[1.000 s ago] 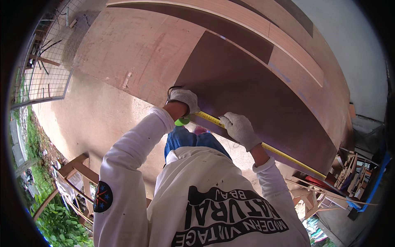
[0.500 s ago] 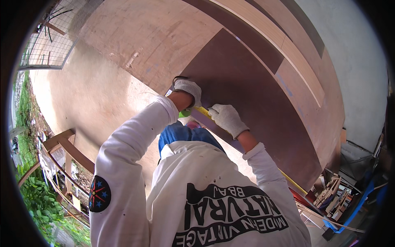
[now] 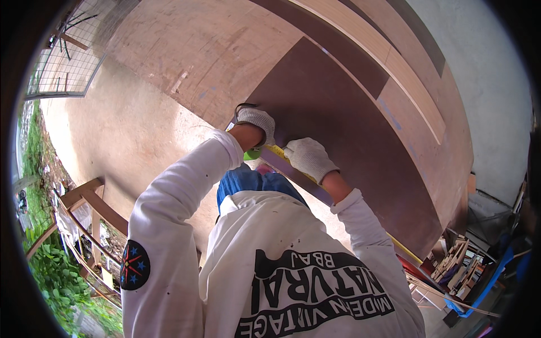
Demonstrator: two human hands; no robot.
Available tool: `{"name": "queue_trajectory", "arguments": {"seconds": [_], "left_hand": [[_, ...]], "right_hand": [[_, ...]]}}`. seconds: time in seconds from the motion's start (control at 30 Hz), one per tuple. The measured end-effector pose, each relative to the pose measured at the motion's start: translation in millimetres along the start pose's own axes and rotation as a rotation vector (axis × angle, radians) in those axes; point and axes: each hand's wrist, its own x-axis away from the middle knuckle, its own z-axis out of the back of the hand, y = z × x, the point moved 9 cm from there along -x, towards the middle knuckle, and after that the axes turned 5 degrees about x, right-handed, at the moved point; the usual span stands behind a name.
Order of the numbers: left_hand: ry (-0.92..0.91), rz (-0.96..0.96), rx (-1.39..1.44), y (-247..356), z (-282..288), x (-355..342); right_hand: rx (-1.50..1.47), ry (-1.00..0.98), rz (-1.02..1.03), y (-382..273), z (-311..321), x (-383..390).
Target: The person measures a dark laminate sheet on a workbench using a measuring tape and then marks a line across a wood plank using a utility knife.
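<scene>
My gloved left hand (image 3: 256, 125) is closed at the near edge of a dark brown sheet (image 3: 349, 124), with a thin black loop above it. A green tape measure case (image 3: 253, 153) peeks from under that hand, mostly hidden. My gloved right hand (image 3: 307, 156) has curled fingertips pressed at the yellow tape (image 3: 276, 151) beside the left hand; whether they pinch anything small is hidden. The tape reappears beyond my right arm, running toward the sheet's lower right end (image 3: 403, 248).
Long pale boards (image 3: 408, 79) lie beyond the sheet, on larger plywood (image 3: 197, 50). A wire mesh panel (image 3: 67, 67) is at upper left, wooden frames (image 3: 90, 197) and plants at lower left. A grey wall (image 3: 490, 101) and stacked offcuts (image 3: 456, 259) are at right.
My right hand has moved left along the tape, closer to my left hand. The view has shifted, with the wall showing more and my left hand higher in the picture.
</scene>
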Motion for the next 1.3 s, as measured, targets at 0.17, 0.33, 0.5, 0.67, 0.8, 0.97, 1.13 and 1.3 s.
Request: {"name": "queue_trajectory", "arguments": {"seconds": [0.17,0.33,0.5,0.67,0.8,0.97,1.13,1.3], "left_hand": [[0.002,0.006,-0.007,0.7,1.2,0.6],[0.033,-0.010,-0.024,2.1,3.9,1.8],[0.016,-0.008,-0.008,2.7,3.8,5.4],[0.010,-0.014,-0.009,1.5,-1.6,-2.8],[0.013,-0.040,-0.012,1.3,-3.7,-2.9],[0.002,-0.021,-0.002,1.6,0.9,0.1],[0.006,-0.030,-0.014,1.4,0.3,-2.2],[0.008,-0.038,-0.020,1.9,-0.2,-3.5]], "right_hand": [[0.059,-0.022,0.008,-1.7,-1.8,-3.4],[0.174,-0.059,0.073,-15.4,12.5,-8.8],[0.248,0.171,-0.121,0.7,52.3,-11.0],[0.061,0.122,-0.009,13.3,6.5,9.9],[-0.192,-0.061,-0.215,11.8,-9.5,14.2],[-0.156,0.056,-0.193,6.3,-8.4,13.6],[-0.091,0.021,-0.169,5.3,-11.3,7.0],[-0.047,-0.059,-0.230,2.3,-5.4,7.8]]}}
